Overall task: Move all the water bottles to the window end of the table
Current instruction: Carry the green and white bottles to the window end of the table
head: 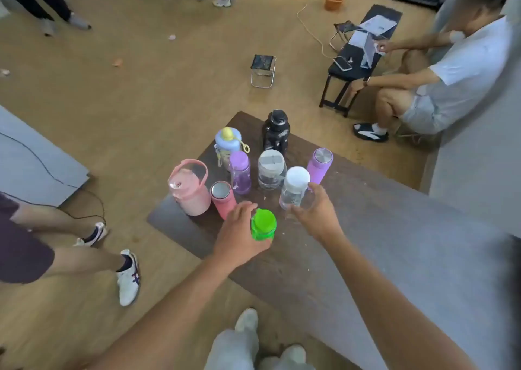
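My left grip (239,234) wraps the green bottle (263,225); my right grip (313,214) closes round the clear white-capped bottle (294,189). Both stand on the desk (296,262), nearest me. I should set them upright beside the cluster beyond, without knocking the pink bottle (222,199).

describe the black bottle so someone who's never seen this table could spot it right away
Start at the dark wooden table and look to the bottles clustered at its far end. The black bottle stands upright at the very back of that cluster, behind the clear bottle with a grey lid. It is the only black one.
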